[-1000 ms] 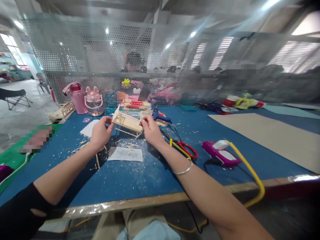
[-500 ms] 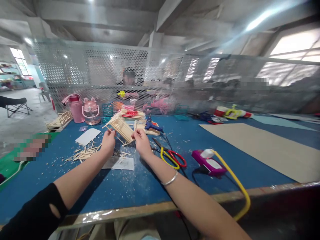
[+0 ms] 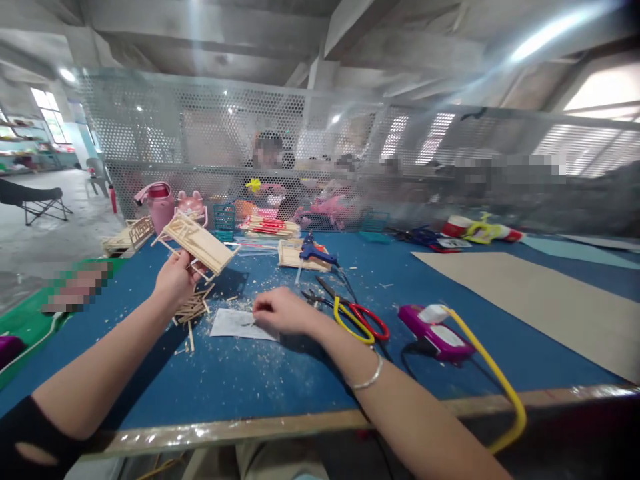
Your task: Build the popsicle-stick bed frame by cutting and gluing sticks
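My left hand [image 3: 175,279] grips a small model made of wooden sticks [image 3: 200,245], held tilted above the left part of the table. Loose wooden sticks [image 3: 194,307] lie in a pile below it. My right hand [image 3: 284,311] is low over a white sheet of paper [image 3: 227,324], its fingers curled together at the paper's right end. What is between those fingertips, if anything, is too small to make out. Just right of that hand lie scissors with one yellow and one red handle [image 3: 357,319]. Behind it, a blue glue gun [image 3: 317,251] rests by another flat wooden stick piece [image 3: 293,255].
A purple power socket [image 3: 433,337] with a yellow cable [image 3: 493,373] sits at the right. Large tan cardboard [image 3: 525,293] covers the right side. Pink bottles [image 3: 161,210] and red-tipped sticks [image 3: 273,227] stand or lie before a perforated screen [image 3: 200,133]. A person is behind it.
My left hand has carried the stick model left and a little up. My right hand has let go of it and moved down to the white paper. The view has shifted slightly.
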### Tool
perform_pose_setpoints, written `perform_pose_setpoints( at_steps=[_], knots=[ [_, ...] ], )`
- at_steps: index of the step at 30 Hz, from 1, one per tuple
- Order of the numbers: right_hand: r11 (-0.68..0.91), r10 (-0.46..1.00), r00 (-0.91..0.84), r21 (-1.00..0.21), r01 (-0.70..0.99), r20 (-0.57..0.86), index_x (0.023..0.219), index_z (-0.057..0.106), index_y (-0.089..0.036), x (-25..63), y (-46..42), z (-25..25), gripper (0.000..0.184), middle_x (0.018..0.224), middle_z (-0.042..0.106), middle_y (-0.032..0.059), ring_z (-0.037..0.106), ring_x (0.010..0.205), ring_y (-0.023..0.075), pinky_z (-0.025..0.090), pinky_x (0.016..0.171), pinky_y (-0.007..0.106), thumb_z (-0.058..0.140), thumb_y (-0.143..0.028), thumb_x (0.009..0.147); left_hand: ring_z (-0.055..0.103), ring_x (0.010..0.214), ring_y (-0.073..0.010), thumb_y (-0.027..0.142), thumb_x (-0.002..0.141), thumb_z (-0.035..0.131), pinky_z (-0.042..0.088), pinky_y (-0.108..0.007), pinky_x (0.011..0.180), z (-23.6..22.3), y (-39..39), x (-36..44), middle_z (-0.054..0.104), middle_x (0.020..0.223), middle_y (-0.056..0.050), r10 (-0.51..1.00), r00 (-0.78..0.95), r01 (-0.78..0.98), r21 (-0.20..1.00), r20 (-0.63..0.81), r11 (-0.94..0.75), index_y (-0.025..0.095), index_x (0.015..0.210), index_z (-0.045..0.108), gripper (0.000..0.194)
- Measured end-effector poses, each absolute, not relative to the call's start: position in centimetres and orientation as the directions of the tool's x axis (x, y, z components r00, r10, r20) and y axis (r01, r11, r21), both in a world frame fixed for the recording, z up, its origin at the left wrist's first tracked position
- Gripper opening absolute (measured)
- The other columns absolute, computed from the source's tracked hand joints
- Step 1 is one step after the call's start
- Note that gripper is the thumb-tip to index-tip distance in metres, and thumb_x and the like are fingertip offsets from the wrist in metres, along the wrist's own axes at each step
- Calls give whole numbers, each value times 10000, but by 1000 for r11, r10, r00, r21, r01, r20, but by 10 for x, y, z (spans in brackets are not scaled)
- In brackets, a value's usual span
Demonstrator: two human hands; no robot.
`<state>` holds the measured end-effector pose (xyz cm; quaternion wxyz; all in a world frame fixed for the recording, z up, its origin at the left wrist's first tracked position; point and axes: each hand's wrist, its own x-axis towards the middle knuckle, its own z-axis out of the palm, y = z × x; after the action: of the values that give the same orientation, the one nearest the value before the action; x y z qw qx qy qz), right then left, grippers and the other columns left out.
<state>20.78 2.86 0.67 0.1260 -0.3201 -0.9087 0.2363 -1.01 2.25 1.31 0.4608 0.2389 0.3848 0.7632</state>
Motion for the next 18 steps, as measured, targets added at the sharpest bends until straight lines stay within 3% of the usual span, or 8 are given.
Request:
perform_pose_setpoints(
  at_steps=[4, 6, 8, 11, 18],
  knots=[
    [739, 641, -763, -337, 583, 86, 866, 644, -177, 183, 11, 0, 163, 746, 648, 32, 544, 650, 131, 329, 564, 216, 539, -240, 760, 601, 573, -61, 162, 875, 396, 518, -190, 584, 9, 16, -24, 613, 678, 27, 870, -493, -575, 759, -23, -305, 172, 742, 516, 180],
    [711, 689, -719, -276, 647, 92, 965, 600, -182, 184, 9, 5, 282, 842, 648, 51, 557, 699, 154, 335, 574, 226, 590, -339, 731, 602, 576, -65, 170, 874, 405, 522, -203, 592, 7, 15, -26, 617, 689, 19, 874, -485, -602, 740, -40, -300, 167, 746, 525, 175],
    [632, 769, -638, -183, 753, 31, 955, 571, -173, 192, 10, 12, 416, 905, 632, 83, 560, 742, 192, 337, 567, 243, 636, -459, 660, 606, 582, -72, 173, 867, 423, 526, -218, 597, 6, 14, -27, 623, 710, 10, 883, -467, -621, 728, -46, -290, 163, 755, 531, 155],
    [531, 840, -533, -52, 846, -103, 842, 565, -175, 206, 12, 19, 433, 896, 615, 109, 558, 767, 229, 327, 557, 261, 641, -536, 617, 608, 582, -72, 182, 866, 428, 529, -235, 629, 6, 12, -28, 625, 718, 10, 886, -458, -639, 718, -65, -277, 170, 771, 535, 143],
    [426, 885, -445, -146, 893, -139, 764, 494, -192, 201, 15, 14, 385, 764, 602, 48, 528, 651, 181, 269, 492, 243, 688, -465, 574, 610, 580, -72, 187, 870, 419, 533, -231, 633, 7, 11, -30, 620, 698, 8, 890, -451, -656, 702, -70, -277, 169, 771, 520, 142]
  ],
)
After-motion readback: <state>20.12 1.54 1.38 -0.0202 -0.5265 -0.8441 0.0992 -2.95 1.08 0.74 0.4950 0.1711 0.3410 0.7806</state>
